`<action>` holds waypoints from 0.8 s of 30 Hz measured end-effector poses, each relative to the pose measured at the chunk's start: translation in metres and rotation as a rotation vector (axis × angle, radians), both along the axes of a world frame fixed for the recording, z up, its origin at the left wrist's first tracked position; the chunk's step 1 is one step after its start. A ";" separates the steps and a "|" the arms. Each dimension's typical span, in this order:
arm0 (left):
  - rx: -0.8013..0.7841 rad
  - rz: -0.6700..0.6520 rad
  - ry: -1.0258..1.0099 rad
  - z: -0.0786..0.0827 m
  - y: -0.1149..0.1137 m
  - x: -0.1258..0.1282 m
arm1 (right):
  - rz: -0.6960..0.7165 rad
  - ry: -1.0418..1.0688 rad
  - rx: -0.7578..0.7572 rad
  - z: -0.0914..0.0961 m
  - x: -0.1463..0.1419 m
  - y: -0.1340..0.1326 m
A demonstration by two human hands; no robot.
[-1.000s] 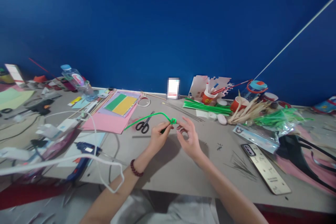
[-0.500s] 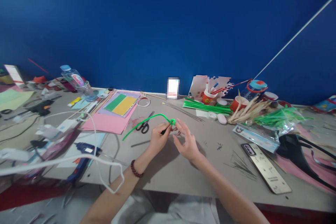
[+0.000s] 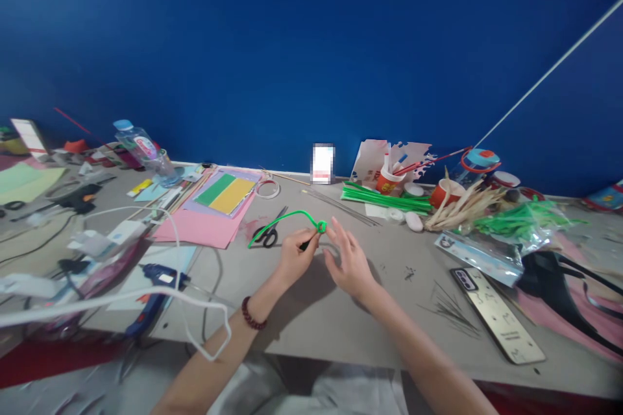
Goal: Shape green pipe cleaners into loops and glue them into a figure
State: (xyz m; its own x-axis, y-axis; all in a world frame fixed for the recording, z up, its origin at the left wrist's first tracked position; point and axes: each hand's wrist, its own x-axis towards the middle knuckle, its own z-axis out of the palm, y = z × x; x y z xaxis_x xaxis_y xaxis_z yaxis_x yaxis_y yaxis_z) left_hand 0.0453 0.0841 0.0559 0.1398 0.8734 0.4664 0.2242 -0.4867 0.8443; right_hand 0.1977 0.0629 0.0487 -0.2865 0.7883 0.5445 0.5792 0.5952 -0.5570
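Observation:
My left hand [image 3: 298,254] is closed in a pinch on a bright green pipe cleaner [image 3: 287,214]. The stem's near end is wound into a small coil at my left fingertips, and its loose tail arches leftward over the scissors [image 3: 266,236] on the table. A bit of something black shows between the left fingers; I cannot tell what it is. Just right of the coil, my right hand [image 3: 351,262] has its fingers apart and slightly curled, holding nothing. Its fingertips are beside the coil; whether they touch it is unclear.
Green pipe cleaners [image 3: 384,198] lie behind, beside a cup of markers [image 3: 389,181]. A phone [image 3: 503,318] and thin dark wires [image 3: 452,311] are at right. On the left are a blue glue gun [image 3: 153,298], pink paper [image 3: 199,227] and a white cable [image 3: 146,292].
The pipe cleaner's loose tail has swung right and up, its tip now by the scissors. A dark rod-like shape left of my left hand no longer shows. My right fingers have opened slightly.

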 end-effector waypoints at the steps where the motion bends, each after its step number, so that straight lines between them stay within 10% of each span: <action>1: 0.013 0.017 0.012 -0.001 0.000 0.000 | -0.015 -0.058 0.037 0.000 0.000 0.000; 13: 0.071 0.049 0.036 -0.004 -0.002 -0.002 | 0.047 0.005 -0.057 0.002 -0.003 -0.010; 24: 0.088 0.103 0.083 -0.004 0.001 0.001 | 0.236 0.589 -0.446 -0.003 -0.005 -0.001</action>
